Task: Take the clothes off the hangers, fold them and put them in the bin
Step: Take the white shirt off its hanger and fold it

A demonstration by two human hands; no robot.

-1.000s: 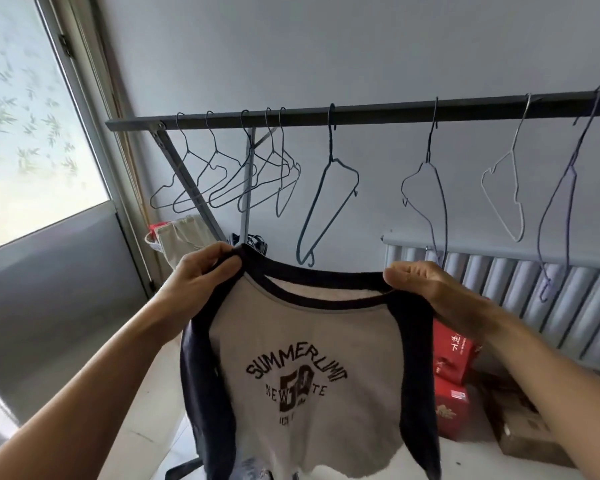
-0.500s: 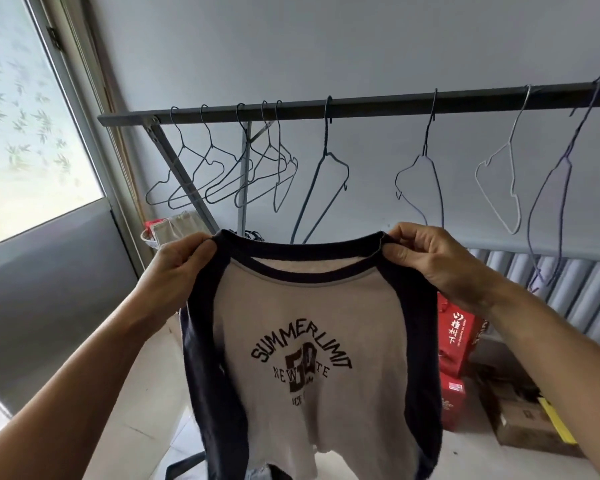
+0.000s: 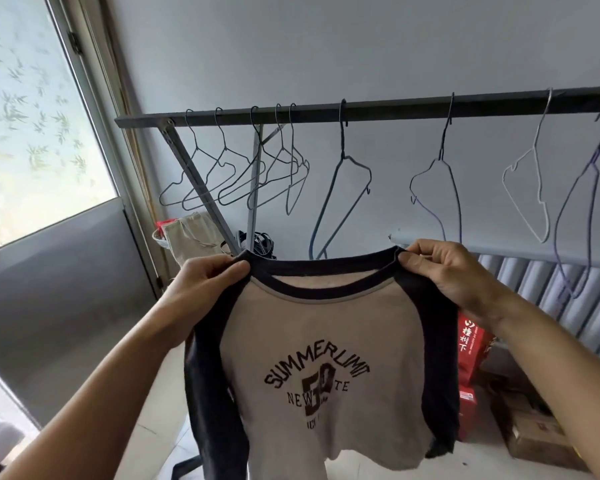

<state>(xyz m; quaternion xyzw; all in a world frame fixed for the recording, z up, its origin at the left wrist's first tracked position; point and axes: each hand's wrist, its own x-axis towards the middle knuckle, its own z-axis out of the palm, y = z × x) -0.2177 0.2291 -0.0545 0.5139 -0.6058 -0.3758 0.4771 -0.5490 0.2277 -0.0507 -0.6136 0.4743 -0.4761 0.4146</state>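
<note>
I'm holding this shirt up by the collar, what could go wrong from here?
The left hand and right hand pinch only the collar corners of the shirt, so it could slip. Its loose sleeves may bunch when folded. The blue wire hanger hanging behind might snag the fabric.

- Single view: a wide-angle cam on the person's head, facing forward at the clothes rail (image 3: 361, 110) and the wall (image 3: 326, 46) behind it.
- Super close in. Both forearms come up from the bottom corners, and the left hand (image 3: 205, 282) and right hand (image 3: 454, 271) hold the shirt (image 3: 326, 341) mid-frame.
- The window (image 3: 32, 116) fills the left edge, with the radiator (image 3: 551, 292) at the right.
</note>
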